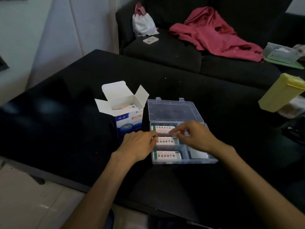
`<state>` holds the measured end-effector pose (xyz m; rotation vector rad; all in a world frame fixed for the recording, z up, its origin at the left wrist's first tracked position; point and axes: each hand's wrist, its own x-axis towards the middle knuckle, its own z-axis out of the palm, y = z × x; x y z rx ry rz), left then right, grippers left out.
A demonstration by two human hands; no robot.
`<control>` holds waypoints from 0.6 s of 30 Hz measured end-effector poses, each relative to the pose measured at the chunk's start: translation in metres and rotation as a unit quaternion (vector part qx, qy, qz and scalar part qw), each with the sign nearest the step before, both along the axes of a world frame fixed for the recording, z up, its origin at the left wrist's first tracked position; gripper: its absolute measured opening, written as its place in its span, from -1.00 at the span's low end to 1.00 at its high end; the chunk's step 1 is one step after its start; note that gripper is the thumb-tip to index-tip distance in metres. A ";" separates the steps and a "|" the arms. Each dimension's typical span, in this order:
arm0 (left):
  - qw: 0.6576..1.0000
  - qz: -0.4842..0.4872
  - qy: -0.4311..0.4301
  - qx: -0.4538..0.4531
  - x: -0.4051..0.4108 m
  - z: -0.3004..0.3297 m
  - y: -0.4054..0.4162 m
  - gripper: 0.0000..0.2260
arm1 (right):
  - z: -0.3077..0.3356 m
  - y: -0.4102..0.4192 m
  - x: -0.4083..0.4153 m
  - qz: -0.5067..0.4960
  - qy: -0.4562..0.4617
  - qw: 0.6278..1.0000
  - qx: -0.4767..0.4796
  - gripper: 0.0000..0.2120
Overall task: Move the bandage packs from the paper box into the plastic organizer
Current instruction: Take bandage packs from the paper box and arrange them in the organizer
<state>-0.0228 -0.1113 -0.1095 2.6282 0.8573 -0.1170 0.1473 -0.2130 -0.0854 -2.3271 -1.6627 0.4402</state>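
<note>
Now, left hand (137,142): rests at the left edge of the clear plastic organizer (196,160), fingers curled; whether it pinches a pack, I cannot tell.
Right hand (194,136): hovers over the organizer's upper rows, fingertips pinching the end of the top white bandage pack (162,128).
Other packs: a second bandage pack (165,140) lies between both hands, a third bandage pack (166,155) nearer the wrists.
Paper box (125,116): white-and-blue, flaps open, just beyond the left hand on the black tabletop (66,129), packs inside.
</note>
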 end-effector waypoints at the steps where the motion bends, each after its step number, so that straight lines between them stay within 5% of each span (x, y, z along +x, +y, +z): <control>1: 1.000 0.001 0.003 0.001 0.000 0.000 0.001 -0.71 | 0.005 0.008 0.001 0.031 -0.010 0.998 -0.046 -0.81; 6: 1.000 0.002 0.015 -0.005 0.001 0.001 0.000 -0.70 | 0.019 0.036 -0.002 0.090 -0.087 0.974 -0.187 -0.75; 12: 1.000 0.004 0.014 0.001 0.000 0.003 -0.001 -0.71 | 0.018 0.038 -0.005 0.075 -0.082 0.976 -0.190 -0.79; 18: 1.000 0.007 -0.006 0.012 -0.001 0.003 -0.001 -0.71 | 0.013 0.020 0.006 -0.142 -0.053 0.982 -0.109 -0.67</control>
